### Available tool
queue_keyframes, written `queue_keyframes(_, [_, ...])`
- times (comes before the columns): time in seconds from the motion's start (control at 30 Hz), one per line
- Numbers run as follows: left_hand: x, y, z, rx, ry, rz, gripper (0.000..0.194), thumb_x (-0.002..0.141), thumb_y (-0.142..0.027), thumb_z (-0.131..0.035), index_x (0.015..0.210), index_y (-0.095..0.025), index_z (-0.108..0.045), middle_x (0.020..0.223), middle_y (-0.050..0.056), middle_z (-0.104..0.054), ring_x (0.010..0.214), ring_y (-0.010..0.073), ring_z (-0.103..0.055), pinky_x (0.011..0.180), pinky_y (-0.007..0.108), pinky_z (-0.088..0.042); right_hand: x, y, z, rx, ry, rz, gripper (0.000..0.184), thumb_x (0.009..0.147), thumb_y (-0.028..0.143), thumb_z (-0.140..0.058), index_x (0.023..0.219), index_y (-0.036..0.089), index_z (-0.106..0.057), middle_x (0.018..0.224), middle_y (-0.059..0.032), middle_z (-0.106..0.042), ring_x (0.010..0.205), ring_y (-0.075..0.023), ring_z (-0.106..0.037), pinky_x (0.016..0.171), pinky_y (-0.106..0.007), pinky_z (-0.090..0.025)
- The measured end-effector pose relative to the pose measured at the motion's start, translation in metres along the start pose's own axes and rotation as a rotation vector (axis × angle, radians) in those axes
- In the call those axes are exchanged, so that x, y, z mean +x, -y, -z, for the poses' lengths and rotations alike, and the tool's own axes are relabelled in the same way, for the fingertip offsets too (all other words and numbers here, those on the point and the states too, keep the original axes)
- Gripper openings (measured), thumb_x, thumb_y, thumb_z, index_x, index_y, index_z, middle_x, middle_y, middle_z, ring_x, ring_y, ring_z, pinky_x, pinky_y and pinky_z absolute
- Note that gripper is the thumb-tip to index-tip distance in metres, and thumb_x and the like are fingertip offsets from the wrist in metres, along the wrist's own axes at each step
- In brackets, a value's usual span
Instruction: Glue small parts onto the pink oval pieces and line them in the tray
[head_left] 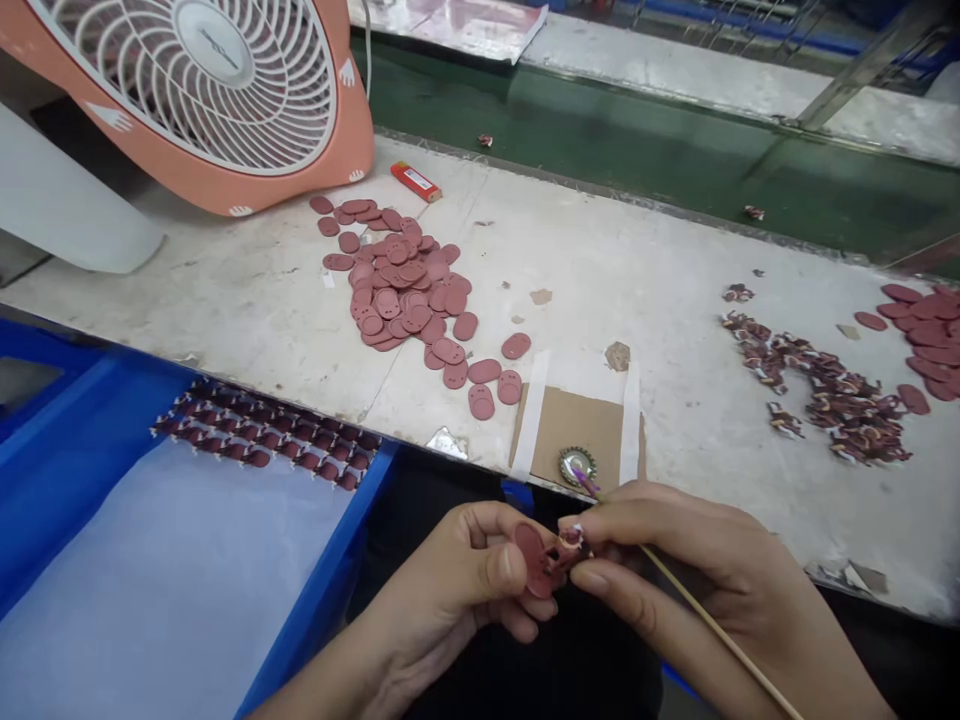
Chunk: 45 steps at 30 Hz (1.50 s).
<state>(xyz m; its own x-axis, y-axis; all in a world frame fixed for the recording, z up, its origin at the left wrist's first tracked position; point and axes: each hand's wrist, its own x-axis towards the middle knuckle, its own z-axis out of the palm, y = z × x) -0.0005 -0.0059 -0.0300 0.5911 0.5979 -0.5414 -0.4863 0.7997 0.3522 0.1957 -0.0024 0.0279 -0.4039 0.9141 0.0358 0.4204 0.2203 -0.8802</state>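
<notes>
Reddish disc (528, 543), pinched in the left hand (457, 580), seems light, stiff, best held by its rim; the right hand (694, 555) grips a piece (572, 538) and stick (705, 612).

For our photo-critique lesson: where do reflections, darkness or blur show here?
Head view: faint reflections on the green surface; head view: darkness below the table; head view: lettering on the fan too soft to read; head view: held piece slightly soft.

Your left hand (450, 580) pinches red oval disc (528, 548); right hand (697, 555) grips small figurine (572, 538), stick (701, 608); bottle cap (574, 461) just beyond.
</notes>
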Motion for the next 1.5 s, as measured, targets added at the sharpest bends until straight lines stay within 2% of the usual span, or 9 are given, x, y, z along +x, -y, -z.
queue_keyframes(0.2, [0.0011, 0.0004, 0.0001, -0.015, -0.001, 0.011, 0.040, 0.049, -0.043, -0.095, 0.069, -0.014, -0.076, 0.058, -0.001, -0.068, 0.051, 0.0080, -0.065, 0.047, 0.013, -0.055, 0.0021, 0.0005, -0.0025, 0.047, 0.001, 0.018, 0.020, 0.094, 0.009, -0.065, 0.106, 0.025, -0.069, 0.088, 0.0053, -0.069, 0.075, -0.0058, -0.066, 0.069, -0.010, -0.051])
queue_keyframes(0.37, [0.0027, 0.0014, -0.0002, -0.018, -0.017, 0.020, 0.040, 0.049, -0.043, -0.095, 0.067, -0.014, -0.075, 0.057, -0.001, -0.067, 0.049, 0.0075, -0.064, 0.046, 0.013, -0.055, 0.0024, 0.0006, -0.0020, 0.059, 0.033, 0.027, 0.024, 0.095, 0.008, -0.065, 0.111, 0.026, -0.069, 0.088, 0.0059, -0.069, 0.076, -0.0053, -0.065, 0.071, -0.011, -0.050])
queue_keyframes(0.47, [0.0034, 0.0020, 0.0001, -0.018, -0.023, 0.023, 0.041, 0.049, -0.044, -0.095, 0.067, -0.014, -0.074, 0.056, -0.001, -0.066, 0.048, 0.0072, -0.064, 0.046, 0.013, -0.054, 0.0032, 0.0013, -0.0016, 0.069, 0.028, 0.042, 0.022, 0.093, 0.007, -0.066, 0.107, 0.025, -0.070, 0.085, 0.0062, -0.069, 0.073, -0.0051, -0.064, 0.069, -0.010, -0.049])
queue_keyframes(0.8, [0.0042, 0.0031, -0.0004, -0.045, -0.058, 0.039, 0.042, 0.046, -0.044, -0.096, 0.067, -0.014, -0.074, 0.055, -0.001, -0.068, 0.047, 0.0071, -0.064, 0.044, 0.013, -0.054, 0.0050, -0.0001, -0.0033, 0.023, 0.026, 0.064, 0.019, 0.093, 0.009, -0.065, 0.105, 0.023, -0.070, 0.084, 0.0030, -0.067, 0.072, -0.0077, -0.065, 0.067, -0.014, -0.051])
queue_keyframes(1.1, [0.0038, 0.0053, -0.0002, -0.088, -0.074, 0.091, 0.040, 0.050, -0.046, -0.094, 0.067, -0.015, -0.076, 0.055, -0.001, -0.069, 0.047, 0.0050, -0.063, 0.041, 0.008, -0.047, 0.0058, -0.0001, -0.0050, -0.073, 0.052, 0.103, 0.013, 0.094, 0.009, -0.064, 0.103, 0.018, -0.068, 0.084, -0.0001, -0.067, 0.073, -0.0111, -0.064, 0.066, -0.019, -0.052])
queue_keyframes(1.5, [0.0034, 0.0053, -0.0003, -0.135, -0.064, 0.138, 0.038, 0.053, -0.043, -0.094, 0.068, -0.013, -0.077, 0.057, -0.001, -0.068, 0.050, 0.0026, -0.063, 0.045, 0.005, -0.043, 0.0074, 0.0033, -0.0044, -0.091, 0.046, 0.120, 0.015, 0.093, 0.007, -0.061, 0.099, 0.020, -0.068, 0.083, 0.0013, -0.065, 0.070, -0.0099, -0.063, 0.064, -0.018, -0.051])
